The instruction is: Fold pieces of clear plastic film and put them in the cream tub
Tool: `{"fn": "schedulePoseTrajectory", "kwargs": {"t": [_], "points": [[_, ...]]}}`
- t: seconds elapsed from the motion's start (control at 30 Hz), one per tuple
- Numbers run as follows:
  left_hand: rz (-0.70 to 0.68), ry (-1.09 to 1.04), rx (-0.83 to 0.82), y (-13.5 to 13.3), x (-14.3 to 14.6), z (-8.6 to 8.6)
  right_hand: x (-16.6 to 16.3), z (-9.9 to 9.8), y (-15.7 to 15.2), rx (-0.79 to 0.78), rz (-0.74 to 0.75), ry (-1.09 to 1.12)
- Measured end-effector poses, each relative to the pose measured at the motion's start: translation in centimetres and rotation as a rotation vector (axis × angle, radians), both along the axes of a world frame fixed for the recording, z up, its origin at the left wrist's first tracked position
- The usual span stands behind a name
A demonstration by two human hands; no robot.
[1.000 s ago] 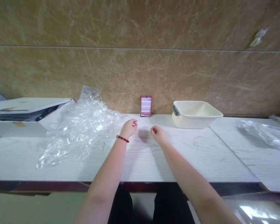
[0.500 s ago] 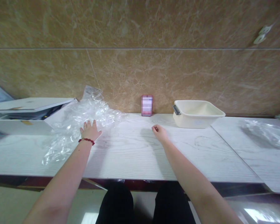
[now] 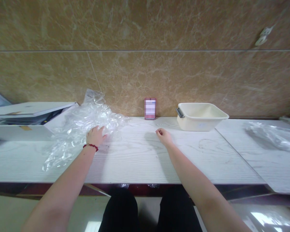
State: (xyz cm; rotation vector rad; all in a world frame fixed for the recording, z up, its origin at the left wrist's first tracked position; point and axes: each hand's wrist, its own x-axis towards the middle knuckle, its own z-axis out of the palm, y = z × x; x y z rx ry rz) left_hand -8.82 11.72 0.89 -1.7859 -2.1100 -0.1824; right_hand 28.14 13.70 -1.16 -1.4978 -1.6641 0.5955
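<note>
My left hand (image 3: 95,136), with a red bead bracelet (image 3: 90,146) at the wrist, is at the right part of a crumpled clear plastic sheet (image 3: 72,129). Its fingers are slightly bent and apart; whether they press on the plastic I cannot tell. Over the white wood-grain table (image 3: 135,161), my right hand (image 3: 164,136) is closed with the fingertips pressed together. Anything inside it is too small or hidden to make out. Behind and between the hands, a phone (image 3: 150,109) with a blurred screen leans upright against the wall.
A cream plastic tub (image 3: 195,124) with a grey handle stands right of my right hand. At the far left lies a white box (image 3: 29,132), its lid ajar over dark contents. More clear plastic (image 3: 275,137) lies far right. The marbled wall (image 3: 140,74) closes off the back.
The fingers of my left hand have drawn in from a wide spread, and the hand has shifted slightly right. My right hand keeps its closed shape. The view has moved slightly.
</note>
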Motion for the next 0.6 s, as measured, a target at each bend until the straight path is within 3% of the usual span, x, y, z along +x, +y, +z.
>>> {"fn": "schedulePoseTrajectory", "kwargs": {"t": [0.33, 0.43, 0.6], "points": [[-0.058, -0.184, 0.102, 2.2, -0.4, -0.5, 0.1, -0.3, 0.3, -0.008, 0.001, 0.012], [0.041, -0.347, 0.189, 2.8, -0.8, -0.7, 0.1, -0.4, 0.3, -0.003, 0.008, 0.013], [0.154, -0.486, 0.037, 3.2, -1.8, -0.8, 0.1, -0.4, 0.3, -0.011, 0.006, 0.003]]}}
